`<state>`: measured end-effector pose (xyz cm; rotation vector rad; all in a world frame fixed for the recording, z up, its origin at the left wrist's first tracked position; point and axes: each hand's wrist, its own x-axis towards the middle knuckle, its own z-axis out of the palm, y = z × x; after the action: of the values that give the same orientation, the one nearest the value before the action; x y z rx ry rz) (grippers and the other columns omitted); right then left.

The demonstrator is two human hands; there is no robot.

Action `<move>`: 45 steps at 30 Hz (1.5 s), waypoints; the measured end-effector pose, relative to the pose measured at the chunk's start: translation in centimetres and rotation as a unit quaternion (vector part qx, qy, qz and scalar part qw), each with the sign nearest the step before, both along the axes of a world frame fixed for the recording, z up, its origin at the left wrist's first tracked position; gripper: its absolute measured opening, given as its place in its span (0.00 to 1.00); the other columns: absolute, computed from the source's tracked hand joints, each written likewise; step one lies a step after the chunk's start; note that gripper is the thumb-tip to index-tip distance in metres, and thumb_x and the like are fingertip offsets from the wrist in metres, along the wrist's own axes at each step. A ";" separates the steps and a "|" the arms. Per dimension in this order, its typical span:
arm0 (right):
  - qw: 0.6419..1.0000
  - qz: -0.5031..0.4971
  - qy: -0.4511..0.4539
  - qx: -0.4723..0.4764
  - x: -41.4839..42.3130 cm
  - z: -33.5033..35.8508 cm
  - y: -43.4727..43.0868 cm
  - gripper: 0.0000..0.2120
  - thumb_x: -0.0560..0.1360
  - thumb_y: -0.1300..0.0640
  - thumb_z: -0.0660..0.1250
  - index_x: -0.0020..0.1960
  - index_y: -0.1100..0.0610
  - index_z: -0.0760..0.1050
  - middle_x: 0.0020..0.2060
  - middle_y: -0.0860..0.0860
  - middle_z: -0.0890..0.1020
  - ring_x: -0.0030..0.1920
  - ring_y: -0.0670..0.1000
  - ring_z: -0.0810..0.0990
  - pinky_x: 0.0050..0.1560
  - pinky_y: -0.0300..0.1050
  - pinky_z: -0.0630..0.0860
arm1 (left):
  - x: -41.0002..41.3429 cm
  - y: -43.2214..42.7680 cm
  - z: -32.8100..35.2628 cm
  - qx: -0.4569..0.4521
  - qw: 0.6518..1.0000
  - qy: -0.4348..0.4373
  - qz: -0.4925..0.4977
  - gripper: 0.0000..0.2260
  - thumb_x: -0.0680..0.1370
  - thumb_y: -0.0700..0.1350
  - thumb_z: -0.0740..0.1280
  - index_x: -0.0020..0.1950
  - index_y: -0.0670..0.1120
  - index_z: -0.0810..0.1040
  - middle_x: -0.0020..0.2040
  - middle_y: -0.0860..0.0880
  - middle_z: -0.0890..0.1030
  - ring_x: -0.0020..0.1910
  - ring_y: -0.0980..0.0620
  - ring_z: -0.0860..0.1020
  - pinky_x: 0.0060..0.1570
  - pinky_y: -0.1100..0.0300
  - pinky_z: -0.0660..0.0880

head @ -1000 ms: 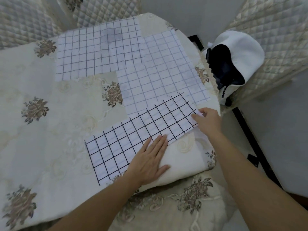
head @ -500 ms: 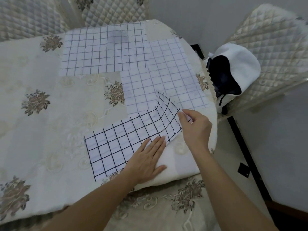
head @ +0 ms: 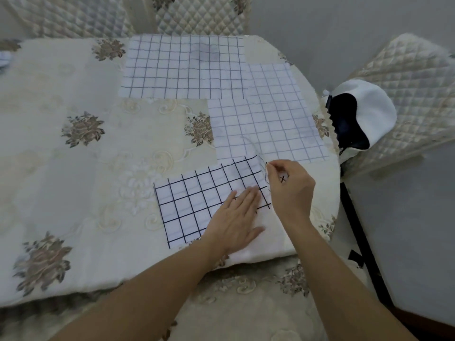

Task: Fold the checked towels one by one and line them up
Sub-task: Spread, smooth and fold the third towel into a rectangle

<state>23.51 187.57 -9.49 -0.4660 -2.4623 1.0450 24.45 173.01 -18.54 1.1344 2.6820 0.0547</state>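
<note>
Pressing our open left hand [head: 236, 217] flat on the white cloth towel with bold black checks [head: 194, 195], we risk a crooked fold: if the palm slides on the cream flower-embroidered tablecloth [head: 73, 168], the towel drags and its edges miss. Our right hand [head: 290, 188] pinches the towel's lifted right corner; loosen that pinch early and the corner flops back. The towel lies at the tablecloth's near right, its near side under the left palm, its right end between right fingertips
</note>
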 end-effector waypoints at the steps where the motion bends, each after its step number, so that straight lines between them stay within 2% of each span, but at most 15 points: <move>1: 1.000 -0.005 -0.001 0.004 0.1 -0.1 -0.3 0.04 0.78 0.57 0.70 0.49 0.55 0.83 0.43 0.48 0.83 0.42 0.40 0.77 0.44 0.27 0.71 | 0.1 -1.6 0.5 -0.003 1.000 0.000 0.005 0.35 0.82 0.65 0.39 0.81 0.42 0.39 0.81 0.44 0.39 0.80 0.48 0.37 0.78 0.45 0.43; 5: 0.999 -0.004 0.007 0.033 0.4 -0.6 -1.8 0.04 0.78 0.58 0.70 0.50 0.57 0.83 0.43 0.51 0.83 0.41 0.46 0.79 0.44 0.41 0.77 | 1.8 -9.2 1.1 -0.020 0.999 -0.015 -0.029 0.33 0.83 0.64 0.40 0.82 0.45 0.42 0.82 0.46 0.41 0.80 0.48 0.40 0.78 0.42 0.48; 9: 0.999 -0.007 0.013 0.040 1.0 -1.1 -4.1 0.04 0.77 0.60 0.71 0.50 0.58 0.83 0.42 0.52 0.83 0.40 0.47 0.79 0.42 0.43 0.77 | 2.3 -12.7 0.3 -0.032 0.999 -0.011 -0.013 0.31 0.83 0.65 0.41 0.82 0.50 0.45 0.82 0.49 0.45 0.81 0.48 0.44 0.77 0.40 0.50; 13: 0.998 0.021 0.003 0.055 1.8 -1.8 -7.2 0.03 0.77 0.60 0.71 0.49 0.56 0.82 0.42 0.50 0.82 0.39 0.49 0.80 0.39 0.48 0.79 | 2.5 -12.9 -0.5 -0.032 0.999 -0.017 -0.007 0.30 0.83 0.66 0.39 0.81 0.53 0.40 0.81 0.51 0.39 0.80 0.49 0.38 0.78 0.41 0.46; 18: 0.995 0.057 -0.002 0.079 2.9 -2.9 -12.0 0.01 0.77 0.58 0.70 0.48 0.55 0.81 0.43 0.48 0.81 0.40 0.51 0.81 0.36 0.48 0.79 | 2.6 -12.9 -1.0 -0.032 0.999 -0.026 0.001 0.30 0.82 0.67 0.38 0.81 0.54 0.39 0.81 0.51 0.38 0.80 0.49 0.36 0.77 0.40 0.42; 20: 0.994 0.067 -0.004 0.085 3.3 -3.4 -13.8 0.02 0.77 0.57 0.70 0.47 0.54 0.81 0.43 0.48 0.80 0.40 0.52 0.80 0.35 0.48 0.78 | 2.6 -13.0 -0.9 -0.019 0.999 -0.033 -0.003 0.31 0.82 0.66 0.37 0.81 0.52 0.50 0.82 0.49 0.46 0.80 0.48 0.39 0.77 0.39 0.43; 22: 0.993 0.075 -0.007 0.093 3.7 -3.9 -15.1 0.01 0.76 0.57 0.70 0.47 0.54 0.81 0.42 0.48 0.80 0.41 0.52 0.80 0.35 0.47 0.78 | 2.6 -13.1 -0.4 0.008 0.999 -0.031 -0.003 0.32 0.82 0.63 0.37 0.79 0.49 0.61 0.81 0.46 0.57 0.81 0.46 0.48 0.77 0.38 0.48; 23: 0.993 0.075 -0.011 0.095 3.9 -4.1 -15.6 0.01 0.76 0.57 0.71 0.46 0.53 0.81 0.42 0.48 0.80 0.42 0.52 0.79 0.35 0.47 0.77 | 2.8 -13.4 -0.2 0.021 1.000 -0.021 0.006 0.32 0.83 0.63 0.38 0.79 0.49 0.62 0.80 0.45 0.58 0.81 0.46 0.50 0.77 0.38 0.50; 26: 0.993 0.070 -0.015 0.097 4.0 -5.0 -16.1 0.01 0.75 0.58 0.71 0.46 0.53 0.81 0.41 0.47 0.80 0.42 0.51 0.79 0.35 0.45 0.76 | 3.9 -16.1 0.0 0.021 0.997 -0.006 0.075 0.32 0.83 0.65 0.40 0.82 0.49 0.47 0.82 0.47 0.45 0.81 0.49 0.42 0.78 0.41 0.48; 27: 0.992 0.071 -0.016 0.103 4.1 -5.3 -16.2 0.01 0.75 0.58 0.71 0.45 0.53 0.81 0.40 0.48 0.80 0.41 0.51 0.79 0.34 0.45 0.76 | 4.4 -17.4 -0.1 0.017 0.996 -0.005 0.092 0.32 0.83 0.65 0.41 0.82 0.48 0.45 0.82 0.48 0.43 0.80 0.50 0.40 0.78 0.42 0.49; 34: 0.988 0.093 -0.030 0.122 4.5 -6.7 -17.7 0.01 0.75 0.59 0.71 0.46 0.54 0.81 0.40 0.48 0.80 0.40 0.51 0.78 0.33 0.46 0.76 | 5.2 -20.9 -0.8 -0.010 0.995 -0.011 0.097 0.31 0.83 0.65 0.45 0.82 0.48 0.52 0.82 0.47 0.49 0.81 0.48 0.48 0.75 0.40 0.59; 42: 0.981 0.143 -0.076 0.110 4.9 -8.2 -20.4 0.04 0.77 0.55 0.68 0.48 0.54 0.81 0.42 0.48 0.80 0.42 0.51 0.79 0.37 0.48 0.79 | 5.0 -21.1 -1.1 -0.003 0.995 -0.016 0.095 0.30 0.84 0.63 0.41 0.82 0.48 0.50 0.82 0.48 0.50 0.81 0.50 0.47 0.75 0.40 0.57; 45: 0.978 0.146 -0.090 0.116 4.9 -8.6 -20.9 0.02 0.76 0.56 0.70 0.47 0.54 0.81 0.42 0.48 0.80 0.42 0.50 0.78 0.36 0.46 0.77 | 4.9 -21.6 -0.8 -0.004 0.994 -0.011 0.106 0.31 0.84 0.62 0.41 0.81 0.46 0.54 0.82 0.47 0.52 0.81 0.49 0.49 0.74 0.41 0.59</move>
<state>28.44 166.65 -18.12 -0.1302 -2.8352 0.8338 29.32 151.44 -19.39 0.8382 2.7687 0.0927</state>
